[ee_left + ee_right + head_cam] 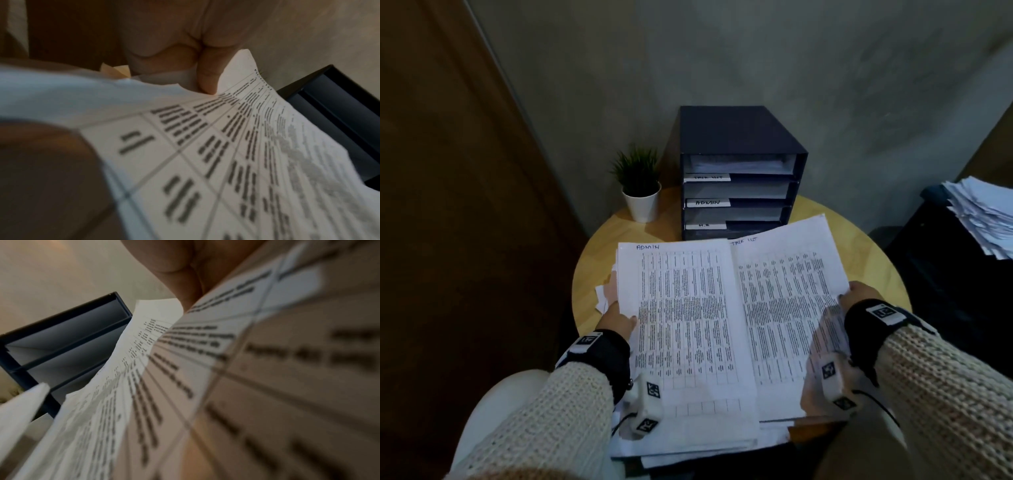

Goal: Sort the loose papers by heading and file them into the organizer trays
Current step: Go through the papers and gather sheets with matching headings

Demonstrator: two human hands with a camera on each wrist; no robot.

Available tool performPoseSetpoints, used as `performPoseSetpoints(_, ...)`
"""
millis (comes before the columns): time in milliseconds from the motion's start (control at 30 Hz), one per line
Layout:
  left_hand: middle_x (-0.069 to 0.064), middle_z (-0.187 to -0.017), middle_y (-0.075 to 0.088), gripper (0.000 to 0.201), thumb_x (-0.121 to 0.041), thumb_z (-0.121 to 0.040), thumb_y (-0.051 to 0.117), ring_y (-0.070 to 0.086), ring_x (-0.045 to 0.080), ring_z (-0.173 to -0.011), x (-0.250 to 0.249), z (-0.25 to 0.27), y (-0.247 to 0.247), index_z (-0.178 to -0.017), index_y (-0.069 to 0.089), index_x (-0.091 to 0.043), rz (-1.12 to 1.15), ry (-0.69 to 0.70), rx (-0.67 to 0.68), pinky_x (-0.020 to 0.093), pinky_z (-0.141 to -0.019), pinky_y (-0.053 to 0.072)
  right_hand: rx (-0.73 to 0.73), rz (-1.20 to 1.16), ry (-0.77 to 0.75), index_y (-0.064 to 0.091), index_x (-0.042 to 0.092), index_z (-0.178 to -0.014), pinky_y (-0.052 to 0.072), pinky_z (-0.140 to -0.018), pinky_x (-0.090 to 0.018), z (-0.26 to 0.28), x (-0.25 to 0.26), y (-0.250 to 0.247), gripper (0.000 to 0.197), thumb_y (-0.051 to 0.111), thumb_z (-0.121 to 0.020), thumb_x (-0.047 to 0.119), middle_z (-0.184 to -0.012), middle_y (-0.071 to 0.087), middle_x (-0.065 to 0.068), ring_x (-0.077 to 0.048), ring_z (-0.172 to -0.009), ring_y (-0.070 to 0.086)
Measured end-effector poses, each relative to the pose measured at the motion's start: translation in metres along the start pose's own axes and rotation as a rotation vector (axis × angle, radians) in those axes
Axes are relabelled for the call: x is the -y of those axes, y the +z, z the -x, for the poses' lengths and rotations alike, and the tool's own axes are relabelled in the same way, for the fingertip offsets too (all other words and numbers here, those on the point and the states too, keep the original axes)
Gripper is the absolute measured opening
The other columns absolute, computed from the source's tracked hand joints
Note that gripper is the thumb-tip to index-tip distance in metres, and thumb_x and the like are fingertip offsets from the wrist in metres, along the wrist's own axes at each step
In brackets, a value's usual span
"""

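Observation:
A sheet headed ADMIN [681, 322] lies on top of a paper stack before me. My left hand [619, 317] grips its left edge, thumb on top; in the left wrist view the thumb [207, 78] presses the printed sheet [236, 154]. My right hand [858, 294] holds a sheet headed TASK LIST [787, 308] by its right edge, lifted and tilted; it fills the right wrist view as the printed sheet [205, 386]. The dark organizer [739, 137] stands behind with trays labelled TASK LIST [707, 177], ADMIN [707, 202] and a third label [705, 225].
A round wooden table [599, 246] bears everything. A small potted plant [640, 188] stands left of the organizer. A loose pile of papers [983, 216] rests on a dark surface at the right. A grey wall lies behind; a brown panel is at the left.

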State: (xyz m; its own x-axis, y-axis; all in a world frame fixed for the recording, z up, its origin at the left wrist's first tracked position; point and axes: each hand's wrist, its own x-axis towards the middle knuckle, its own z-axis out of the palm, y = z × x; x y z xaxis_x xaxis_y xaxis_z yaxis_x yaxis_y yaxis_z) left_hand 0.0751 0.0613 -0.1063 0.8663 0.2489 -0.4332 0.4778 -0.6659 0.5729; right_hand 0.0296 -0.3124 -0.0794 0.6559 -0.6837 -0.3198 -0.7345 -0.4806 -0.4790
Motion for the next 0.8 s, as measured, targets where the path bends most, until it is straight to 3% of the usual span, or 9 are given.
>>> performPoseSetpoints(100,0.019,-0.138,0.048,0.049,-0.013,-0.096,0.048,0.049,0.035,-0.123,-0.001,-0.012,-0.009,-0.141,0.033,-0.003,-0.038,0.134,-0.04,0.034,-0.098,0.039,0.049,0.049,-0.001,0.051,0.0,-0.129,0.044,-0.091,-0.031,0.009,0.011,-0.006,0.033,0.041,-0.099,0.008,-0.133,0.053,-0.022,-0.036,-0.119,0.053)
performPoseSetpoints(200,0.02,-0.136,0.049,0.044,-0.016,-0.097,0.047,0.049,0.036,-0.121,-0.01,-0.006,-0.029,-0.137,0.039,-0.001,-0.031,0.151,-0.042,0.033,-0.095,0.039,0.118,0.039,-0.058,0.038,0.005,-0.142,0.046,-0.086,-0.013,0.022,0.019,0.003,0.041,0.036,-0.101,0.01,-0.146,0.041,-0.014,-0.028,-0.134,0.041)
performPoseSetpoints(267,0.02,-0.135,0.05,0.043,-0.018,-0.097,0.047,0.05,0.036,-0.121,-0.013,-0.01,-0.038,-0.136,0.04,0.001,-0.063,0.153,-0.069,0.034,-0.095,0.039,0.079,-0.02,-0.095,0.04,0.016,-0.141,0.045,-0.099,-0.026,0.035,0.025,0.012,0.04,0.032,-0.102,0.021,-0.142,0.045,-0.005,-0.026,-0.13,0.045)
performPoseSetpoints(300,0.021,-0.135,0.05,0.045,-0.019,-0.097,0.047,0.05,0.037,-0.12,-0.014,-0.011,-0.041,-0.136,0.04,0.002,-0.073,0.145,-0.075,0.034,-0.094,0.04,0.056,-0.084,-0.1,0.046,0.022,-0.134,0.05,-0.09,-0.026,0.039,0.029,0.018,0.037,0.035,-0.099,0.025,-0.132,0.054,-0.002,-0.027,-0.119,0.054)
performPoseSetpoints(367,0.023,-0.133,0.051,0.046,-0.02,-0.097,0.048,0.051,0.037,-0.119,-0.014,-0.014,-0.045,-0.135,0.039,0.003,-0.094,0.124,-0.075,0.034,-0.093,0.041,0.115,-0.089,-0.169,0.047,0.019,-0.136,0.038,-0.059,0.0,0.052,0.033,0.034,0.038,0.039,-0.098,0.018,-0.132,0.056,-0.006,-0.028,-0.118,0.055)
performPoseSetpoints(433,0.023,-0.134,0.05,0.046,-0.02,-0.097,0.047,0.05,0.037,-0.12,-0.014,-0.013,-0.045,-0.136,0.038,0.003,-0.125,0.113,-0.063,0.034,-0.094,0.04,0.261,-0.109,-0.139,0.038,0.006,-0.142,0.028,-0.04,-0.007,0.06,0.038,0.053,0.043,0.039,-0.099,0.005,-0.145,0.043,-0.014,-0.026,-0.131,0.045)
performPoseSetpoints(467,0.022,-0.134,0.05,0.046,-0.021,-0.097,0.047,0.05,0.037,-0.121,-0.013,-0.012,-0.043,-0.136,0.038,0.002,-0.142,0.113,-0.05,0.033,-0.094,0.04,0.297,-0.113,-0.127,0.037,0.004,-0.143,0.03,-0.042,-0.015,0.066,0.043,0.059,0.044,0.038,-0.099,0.003,-0.146,0.041,-0.014,-0.025,-0.133,0.043)
performPoseSetpoints(600,0.021,-0.131,0.053,0.042,-0.021,-0.098,0.046,0.052,0.035,-0.118,-0.01,-0.014,-0.036,-0.133,0.04,0.002,-0.18,0.119,-0.035,0.031,-0.087,0.041,0.374,-0.038,-0.179,0.045,0.005,-0.136,0.043,-0.088,-0.023,0.069,0.054,0.083,0.041,0.04,-0.096,0.001,-0.134,0.054,-0.014,-0.028,-0.123,0.053)
performPoseSetpoints(800,0.016,-0.135,0.052,0.043,-0.014,-0.097,0.047,0.051,0.033,-0.121,-0.005,-0.02,-0.026,-0.138,0.039,-0.006,-0.143,0.118,0.006,0.032,-0.095,0.041,0.369,-0.062,-0.2,0.06,0.013,-0.126,0.05,-0.098,-0.033,0.059,0.056,0.084,0.035,0.05,-0.093,0.008,-0.125,0.063,-0.009,-0.029,-0.113,0.061)
